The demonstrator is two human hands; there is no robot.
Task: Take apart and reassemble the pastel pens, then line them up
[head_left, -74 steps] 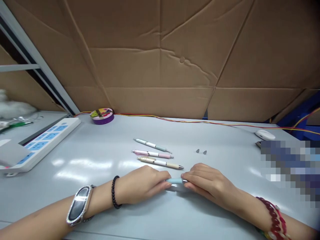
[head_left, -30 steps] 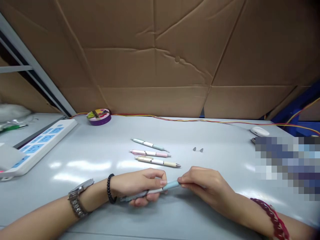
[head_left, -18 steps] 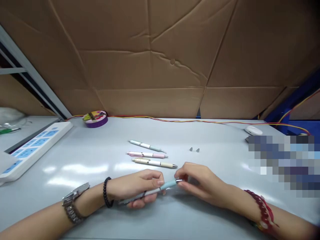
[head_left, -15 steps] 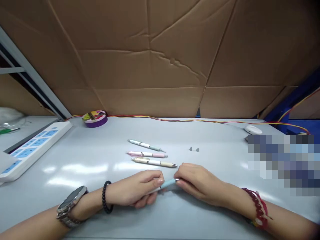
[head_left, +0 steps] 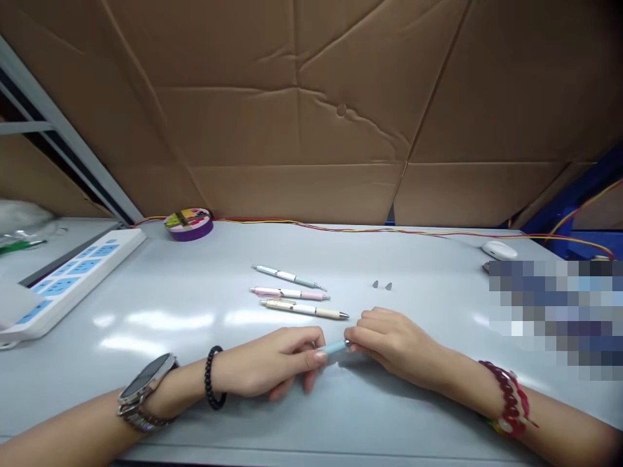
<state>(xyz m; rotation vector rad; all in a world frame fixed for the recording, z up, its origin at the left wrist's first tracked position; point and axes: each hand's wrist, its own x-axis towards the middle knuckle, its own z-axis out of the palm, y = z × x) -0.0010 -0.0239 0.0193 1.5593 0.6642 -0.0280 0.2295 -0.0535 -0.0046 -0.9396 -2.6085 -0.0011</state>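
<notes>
A light blue pen (head_left: 333, 348) runs between my hands, much of it covered by fingers. My left hand (head_left: 272, 363) grips its barrel between thumb and fingers. The fingertips of my right hand (head_left: 394, 344) pinch the pen's silver tip end. Just beyond my hands lie a cream and white pen (head_left: 306, 310), a pink and white pen (head_left: 289, 294) and a pale green and white pen (head_left: 287, 277), roughly side by side with their tips to the right.
Two small grey pieces (head_left: 382, 285) lie right of the pens. A purple tape roll (head_left: 189, 226) and a white power strip (head_left: 73, 285) are at the left. Toward the back right is a white mouse (head_left: 499, 250). Red and yellow wires (head_left: 341, 229) run along the cardboard (head_left: 292, 130).
The left fingers have shifted along the pen toward its tip, so less of the barrel shows. The right hand stays at the tip end. The whole view has shifted slightly.
</notes>
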